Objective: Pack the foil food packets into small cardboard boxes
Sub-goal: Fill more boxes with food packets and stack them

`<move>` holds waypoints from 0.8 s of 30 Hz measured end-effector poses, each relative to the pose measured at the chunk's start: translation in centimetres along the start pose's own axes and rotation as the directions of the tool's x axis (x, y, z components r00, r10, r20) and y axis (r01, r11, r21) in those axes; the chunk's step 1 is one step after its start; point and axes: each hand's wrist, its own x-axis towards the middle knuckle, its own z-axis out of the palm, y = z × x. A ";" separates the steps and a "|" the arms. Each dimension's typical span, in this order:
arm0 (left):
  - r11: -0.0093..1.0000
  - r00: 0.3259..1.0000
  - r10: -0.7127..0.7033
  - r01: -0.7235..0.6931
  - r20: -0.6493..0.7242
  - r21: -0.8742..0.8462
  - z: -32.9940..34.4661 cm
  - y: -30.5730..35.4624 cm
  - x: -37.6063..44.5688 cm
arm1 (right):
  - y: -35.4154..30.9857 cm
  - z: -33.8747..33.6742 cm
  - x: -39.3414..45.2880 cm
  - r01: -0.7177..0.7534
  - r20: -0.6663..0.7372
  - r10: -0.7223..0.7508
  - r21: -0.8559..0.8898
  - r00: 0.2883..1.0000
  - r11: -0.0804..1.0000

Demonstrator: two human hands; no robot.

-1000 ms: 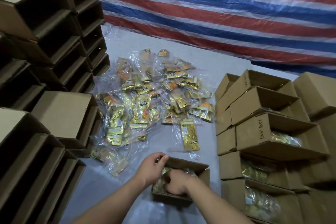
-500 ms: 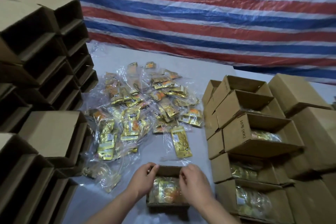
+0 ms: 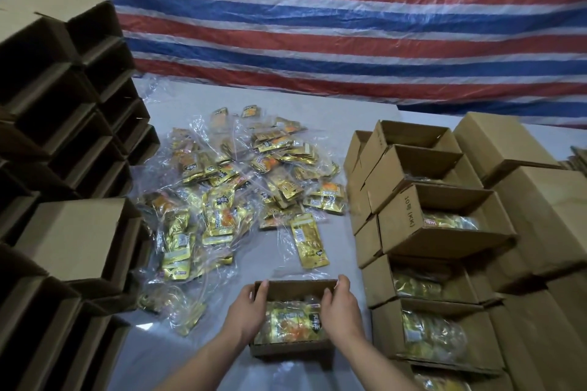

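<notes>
Striped tarp backs a grey surface (image 3: pixel 152 355) where both hands, left (image 3: pixel 246 311) and right (image 3: pixel 341 311), curl over the side walls of a packet-filled box (image 3: pixel 293 347), with the filled stack (image 3: pixel 444 320) just beside the right hand, which I judge nearer for setting it there.

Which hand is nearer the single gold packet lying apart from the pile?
Right. The right hand grips the box's right wall, just below the single gold packet; the left hand grips the left wall, farther off.
</notes>
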 end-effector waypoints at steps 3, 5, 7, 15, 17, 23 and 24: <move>0.998 0.998 -0.066 0.066 -0.010 0.001 0.3 0.5 -0.6 | -0.1 -0.2 -0.1 -0.017 0.023 0.018 -0.082 1.000 0.996; 0.998 0.998 -0.062 0.062 -0.031 -0.003 0.1 1.3 -1.1 | -0.4 -0.6 -0.2 0.004 0.029 0.000 -0.128 1.000 0.992; 0.999 0.998 -0.043 0.042 -0.053 -0.031 -0.6 2.9 -1.8 | -1.2 -1.7 -0.3 0.028 0.011 -0.027 -0.138 1.000 0.990; 0.976 0.988 0.147 -0.138 0.040 -0.171 -2.7 14.0 -7.2 | -4.7 -13.5 -1.9 0.119 -0.149 -0.117 0.003 0.982 0.993; 0.963 0.974 0.177 -0.142 0.139 -0.228 -2.7 16.0 -9.1 | -4.9 -16.9 -2.8 0.121 -0.171 -0.116 0.021 0.978 0.992; 0.946 0.904 0.264 -0.175 0.336 -0.273 0.1 19.4 -11.7 | -2.7 -24.1 -5.4 0.075 -0.257 -0.068 0.016 0.964 0.997; 0.952 0.891 0.260 -0.172 0.371 -0.254 0.9 20.0 -12.0 | -2.2 -24.9 -5.7 0.065 -0.271 -0.059 0.014 0.961 0.998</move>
